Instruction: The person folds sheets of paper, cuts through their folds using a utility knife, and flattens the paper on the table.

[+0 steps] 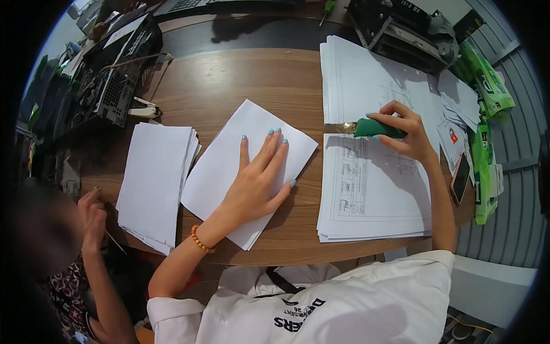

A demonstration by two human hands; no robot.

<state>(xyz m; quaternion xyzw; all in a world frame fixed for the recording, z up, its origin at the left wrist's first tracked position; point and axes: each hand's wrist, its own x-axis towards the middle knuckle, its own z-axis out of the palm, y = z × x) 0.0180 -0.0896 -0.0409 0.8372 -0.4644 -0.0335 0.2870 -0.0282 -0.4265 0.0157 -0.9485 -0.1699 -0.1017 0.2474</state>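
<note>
My left hand point(256, 178) lies flat, fingers apart, on a slanted stack of blank white paper point(215, 172). My right hand point(403, 129) is closed around the thick green handle of a tool with a short metal end point(348, 127). That metal end points left, at the gap between two stacks of printed sheets. The upper stack point(349, 80) carries faint line drawings and reaches toward the back of the table. On the lower stack point(372, 198), a printed frame and a column of boxes show. The palm side of my right grip is hidden.
Another white paper stack point(154, 172) lies at left, near another person's hand point(91, 215). Behind it are an opened black device point(117, 80) and a white-handled clip point(144, 109). A black machine point(404, 34), a phone point(460, 179) and green packets point(484, 80) line the right side.
</note>
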